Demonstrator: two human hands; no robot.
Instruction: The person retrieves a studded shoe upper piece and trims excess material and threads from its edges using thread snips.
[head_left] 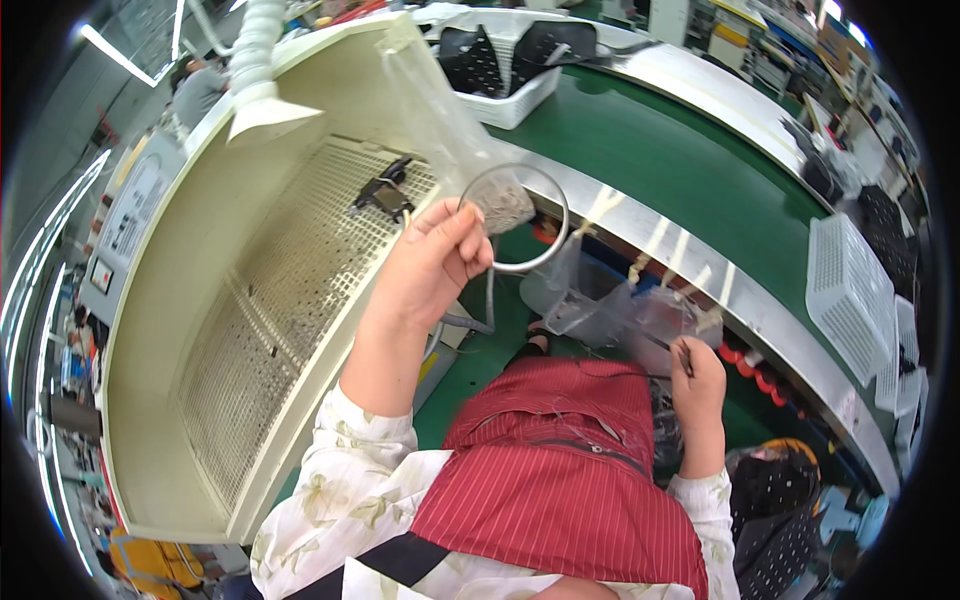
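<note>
Currently in hand: a grey hoop (pixel 524 268), raised near mid-frame; I judge the step to be handling it.
Left hand (pixel 436 247): thumb and fingers pinched together on the hoop's left rim.
Right hand (pixel 700 378): right of centre, fingers curled closed on a thin dark strand (pixel 650 376).
Next move: probably calls for a firm pinch, the strand kept from snagging on my red apron (pixel 560 470).
Desk (pixel 660 130): green-topped, metal-edged, curving across the upper right; white basket (pixel 515 108) at the top.
Booth (pixel 140 440): cream, left, mesh-floored.
Room: strip lights (pixel 115 55), upper left.
</note>
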